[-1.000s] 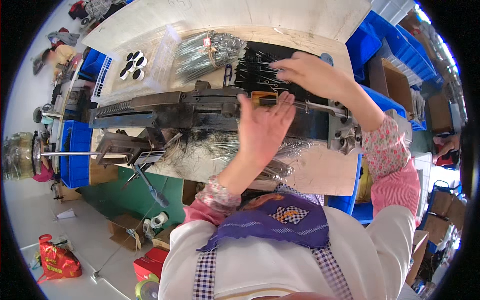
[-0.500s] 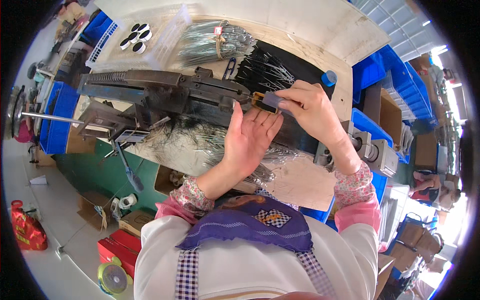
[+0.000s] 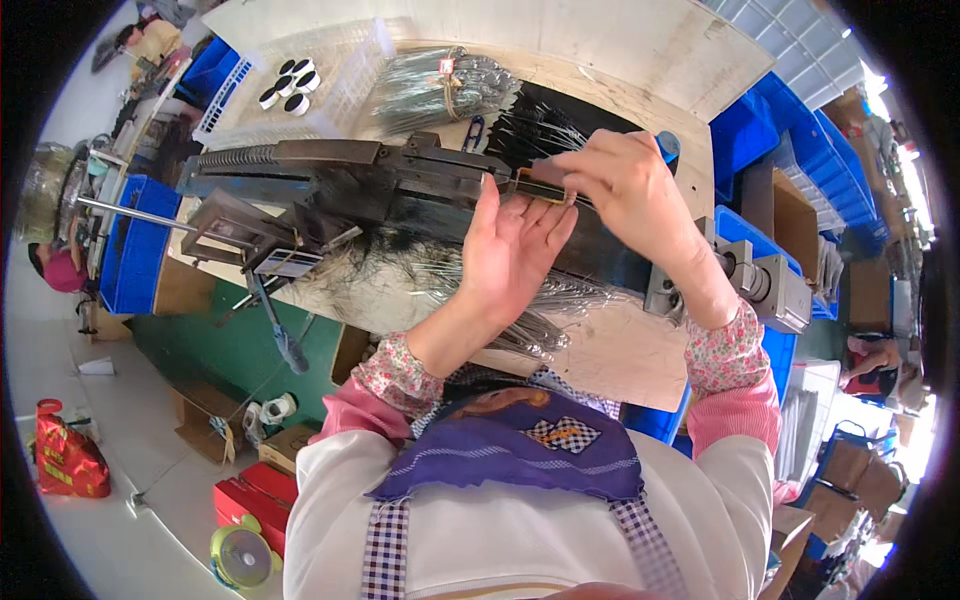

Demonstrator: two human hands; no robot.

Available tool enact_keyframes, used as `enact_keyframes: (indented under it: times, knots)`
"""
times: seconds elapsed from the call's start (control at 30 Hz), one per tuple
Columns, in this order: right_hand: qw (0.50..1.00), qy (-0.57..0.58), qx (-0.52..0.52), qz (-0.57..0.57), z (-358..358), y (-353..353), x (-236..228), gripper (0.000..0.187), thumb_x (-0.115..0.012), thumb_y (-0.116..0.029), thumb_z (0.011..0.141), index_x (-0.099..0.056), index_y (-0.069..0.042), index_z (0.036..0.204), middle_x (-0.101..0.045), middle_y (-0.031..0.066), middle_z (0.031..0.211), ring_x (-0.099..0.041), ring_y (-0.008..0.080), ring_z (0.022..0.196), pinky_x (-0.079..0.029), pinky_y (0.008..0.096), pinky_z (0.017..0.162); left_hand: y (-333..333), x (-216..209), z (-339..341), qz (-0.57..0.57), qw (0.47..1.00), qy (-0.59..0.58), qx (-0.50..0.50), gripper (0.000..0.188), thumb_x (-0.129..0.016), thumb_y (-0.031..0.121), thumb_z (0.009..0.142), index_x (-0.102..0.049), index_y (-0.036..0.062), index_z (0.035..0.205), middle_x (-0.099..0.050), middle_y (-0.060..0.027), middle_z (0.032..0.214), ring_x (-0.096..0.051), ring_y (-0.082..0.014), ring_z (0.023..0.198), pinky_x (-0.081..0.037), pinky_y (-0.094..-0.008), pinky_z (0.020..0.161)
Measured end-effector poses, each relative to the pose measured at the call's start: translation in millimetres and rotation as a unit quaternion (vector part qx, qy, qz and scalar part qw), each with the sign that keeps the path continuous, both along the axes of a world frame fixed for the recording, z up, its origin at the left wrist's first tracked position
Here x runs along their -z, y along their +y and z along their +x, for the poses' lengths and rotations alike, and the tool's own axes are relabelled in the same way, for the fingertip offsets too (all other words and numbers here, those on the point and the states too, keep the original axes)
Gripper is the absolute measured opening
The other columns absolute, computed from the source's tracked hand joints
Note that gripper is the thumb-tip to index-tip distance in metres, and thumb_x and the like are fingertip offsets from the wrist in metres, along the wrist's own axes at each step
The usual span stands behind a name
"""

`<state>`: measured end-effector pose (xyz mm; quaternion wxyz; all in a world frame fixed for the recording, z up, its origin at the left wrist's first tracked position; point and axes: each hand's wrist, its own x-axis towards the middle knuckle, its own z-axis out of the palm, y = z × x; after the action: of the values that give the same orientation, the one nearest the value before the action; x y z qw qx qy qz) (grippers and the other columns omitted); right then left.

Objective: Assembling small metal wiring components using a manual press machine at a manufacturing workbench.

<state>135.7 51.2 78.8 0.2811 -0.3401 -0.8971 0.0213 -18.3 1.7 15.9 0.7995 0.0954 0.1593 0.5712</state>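
Observation:
My left hand [image 3: 512, 248] lies palm up at the end of a long dark metal tool [image 3: 330, 180], thumb raised and fingers stretched out. Its fingertips are under or against a small brass-edged holder [image 3: 547, 188]. Over that holder bends my right hand [image 3: 632, 185], fingers closed on a small grey block [image 3: 546, 171] that is mostly hidden by them. Whether the block touches the holder I cannot make out. Thin metal wires [image 3: 548, 128] on a black cloth lie just beyond my hands. Loose wire pieces [image 3: 535, 325] lie below my left hand.
A clear plastic basket [image 3: 335, 110] with several black-and-white round pieces stands at the far left. Beside it lies a tied wire bundle [image 3: 445, 92]. A metal clamp-like fixture [image 3: 750, 280] sits right of my right wrist, with blue bins [image 3: 740, 150] beyond.
My right hand has moved up and turned over the holder, and the grey block is now more hidden. My left hand stays below the holder. The whole view has shifted slightly.

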Motion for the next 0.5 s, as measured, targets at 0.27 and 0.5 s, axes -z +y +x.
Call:
enact_keyframes:
  times: [0.27,0.5]
  knots:
    - [0.990,0.056,0.055,-0.117,0,16,7,0.015,-0.068,-0.015,0.077,-0.073,-0.011,0.091,-0.062,0.0056,0.075,-0.062,0.0248,0.076,-0.045,0.0355,0.074,-4,3,-7,0.015,1.000,0.004,-0.012,0.073,-0.031,0.056,0.098,-0.037,-0.0085,0.130,-0.045,-0.0196,0.133,-0.040,-0.0303,0.130,-0.027,-0.0413,0.114]
    - [0.994,-0.017,0.025,-0.109,-9,17,2,0.015,-0.067,-0.014,0.077,-0.073,-0.009,0.090,-0.064,0.0065,0.077,-0.062,0.0245,0.077,-0.041,0.0356,0.079,0,-1,-11,0.033,0.999,0.023,-0.017,0.073,-0.031,0.056,0.098,-0.035,-0.0082,0.133,-0.043,-0.0195,0.135,-0.041,-0.0289,0.129,-0.029,-0.0382,0.114]
